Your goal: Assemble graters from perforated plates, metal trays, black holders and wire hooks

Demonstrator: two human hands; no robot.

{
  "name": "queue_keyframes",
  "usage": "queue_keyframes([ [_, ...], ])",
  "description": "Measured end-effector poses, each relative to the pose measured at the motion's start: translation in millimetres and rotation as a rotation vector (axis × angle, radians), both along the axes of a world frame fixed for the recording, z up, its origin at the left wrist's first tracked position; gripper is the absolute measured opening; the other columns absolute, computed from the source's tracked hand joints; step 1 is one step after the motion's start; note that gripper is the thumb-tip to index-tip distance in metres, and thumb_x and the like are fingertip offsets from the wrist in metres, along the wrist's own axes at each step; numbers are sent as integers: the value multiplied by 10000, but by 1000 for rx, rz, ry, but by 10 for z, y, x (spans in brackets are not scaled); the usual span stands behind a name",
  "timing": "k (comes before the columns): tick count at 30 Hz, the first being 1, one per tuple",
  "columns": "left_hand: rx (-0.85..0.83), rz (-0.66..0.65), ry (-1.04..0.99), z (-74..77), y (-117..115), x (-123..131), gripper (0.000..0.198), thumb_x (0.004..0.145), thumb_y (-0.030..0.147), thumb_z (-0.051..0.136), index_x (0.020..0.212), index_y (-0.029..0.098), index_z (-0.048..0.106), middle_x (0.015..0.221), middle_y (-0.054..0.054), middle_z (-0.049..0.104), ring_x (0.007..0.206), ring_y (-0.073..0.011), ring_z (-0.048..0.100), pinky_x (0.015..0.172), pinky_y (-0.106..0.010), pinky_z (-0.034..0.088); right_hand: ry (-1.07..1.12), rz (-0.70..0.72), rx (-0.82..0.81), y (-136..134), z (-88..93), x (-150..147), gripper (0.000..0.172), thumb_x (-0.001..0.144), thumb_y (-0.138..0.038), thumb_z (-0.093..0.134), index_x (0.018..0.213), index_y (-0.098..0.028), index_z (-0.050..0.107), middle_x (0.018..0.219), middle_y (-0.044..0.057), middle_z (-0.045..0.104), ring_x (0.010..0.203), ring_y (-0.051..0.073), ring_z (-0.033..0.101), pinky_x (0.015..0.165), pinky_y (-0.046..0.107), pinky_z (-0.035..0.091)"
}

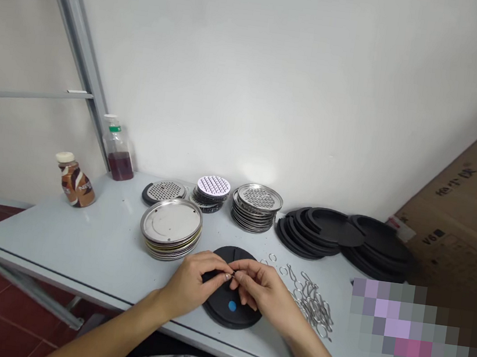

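Note:
My left hand [197, 283] and my right hand [262, 290] meet fingertip to fingertip above a round black disc [232, 317]. Both hands are closed in a pinch, on something small and thin that the fingers mostly hide. The disc lies near the table's front edge and has a blue dot [232, 305] on it. Just right of my right hand is a loose heap of metal rings and wire clips [314, 305]. To the left of the disc stands a stack of round metal plates [172, 222], the top one shallow with a raised rim.
Along the wall sit a perforated disc [166, 191], a small pile topped by a white grater disc [213, 186], a stack of metal grater discs [258, 199] and black discs [329, 227]. Two bottles, brown [77, 185] and clear [120, 157], stand left. A cardboard box [460, 231] leans right.

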State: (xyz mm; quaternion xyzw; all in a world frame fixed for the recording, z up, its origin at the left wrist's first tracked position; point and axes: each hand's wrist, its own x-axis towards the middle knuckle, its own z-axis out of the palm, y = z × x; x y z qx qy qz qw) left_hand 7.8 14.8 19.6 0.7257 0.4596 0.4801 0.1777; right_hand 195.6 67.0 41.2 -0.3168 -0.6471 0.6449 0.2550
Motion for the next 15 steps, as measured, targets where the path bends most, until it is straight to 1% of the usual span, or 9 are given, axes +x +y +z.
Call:
queue_keyframes([
  [3, 7, 14, -22, 18, -15, 1, 198, 838, 73, 662, 927, 224, 754, 892, -22, 746, 827, -156, 694, 781, -258, 533, -6, 20, 7, 15, -6, 8, 297, 849, -368, 618, 1037, -138, 639, 770, 11, 629, 507, 67, 482, 424, 186, 313],
  [5, 20, 25, -36, 23, -17, -2, 206, 823, 56, 656, 911, 218, 749, 876, -22, 742, 813, -154, 693, 766, -254, 533, -18, -4, 65, 17, -39, 5, 300, 851, -335, 617, 1087, -151, 636, 790, 12, 636, 534, 80, 507, 465, 202, 371],
  [7, 26, 30, -42, 26, -17, -3, 191, 825, 63, 652, 902, 213, 742, 866, -25, 737, 806, -156, 690, 756, -257, 534, -60, -75, 203, 7, -79, -2, 281, 857, -287, 609, 1111, -173, 649, 796, 15, 645, 588, 107, 545, 536, 233, 435],
  [10, 19, 28, -47, 30, -19, -3, 153, 843, 96, 650, 900, 209, 737, 869, -33, 736, 811, -165, 688, 764, -271, 537, -169, -166, 516, -23, -117, -9, 235, 872, -227, 596, 1085, -210, 693, 811, 31, 655, 686, 152, 586, 633, 280, 478],
  [12, 14, 33, -53, 29, -20, -5, 153, 849, 102, 646, 907, 209, 738, 876, -36, 735, 821, -168, 688, 774, -276, 540, -200, -164, 690, -40, -120, -8, 230, 898, -205, 570, 1082, -227, 707, 874, 51, 665, 747, 173, 611, 687, 302, 496],
  [13, 11, 38, -56, 28, -19, -8, 157, 850, 101, 643, 910, 210, 739, 880, -35, 734, 825, -168, 688, 777, -276, 540, -196, -150, 747, -46, -116, -6, 237, 914, -200, 551, 1091, -232, 707, 910, 61, 668, 776, 179, 623, 712, 310, 505],
  [15, 3, 53, -57, 23, -19, -18, 167, 847, 93, 642, 914, 211, 739, 881, -31, 732, 827, -166, 688, 778, -273, 538, -175, -121, 808, -52, -103, -2, 262, 942, -194, 517, 1130, -235, 695, 963, 75, 667, 831, 188, 639, 751, 315, 518],
])
